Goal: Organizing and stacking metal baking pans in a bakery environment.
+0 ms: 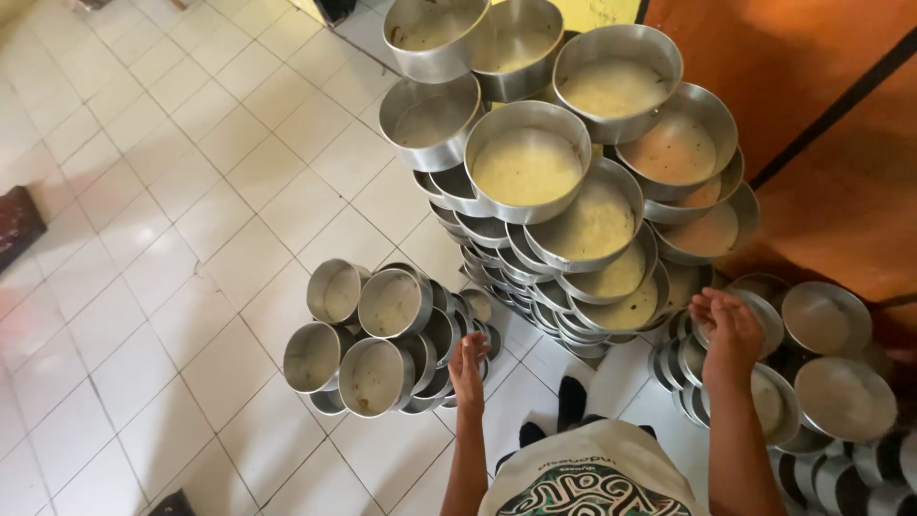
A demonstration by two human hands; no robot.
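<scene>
I look down at tall stacks of round metal pans [527, 172] filled with pale batter, rising from the tiled floor in front of me. My left hand [467, 368] is held edge-on, fingers together, beside a lower stack of small pans [377, 339] at the left. My right hand [726, 323] rests with curled fingers on the rim of a pan [764, 320] in a low stack at the right. Whether it grips the pan is unclear.
More round pans [841, 392] lie stacked at the right by an orange wall [831, 115]. White floor tiles [143, 239] spread to the left. A dark object [14, 225] sits at the far left edge. My dark-socked feet [570, 401] stand below the stacks.
</scene>
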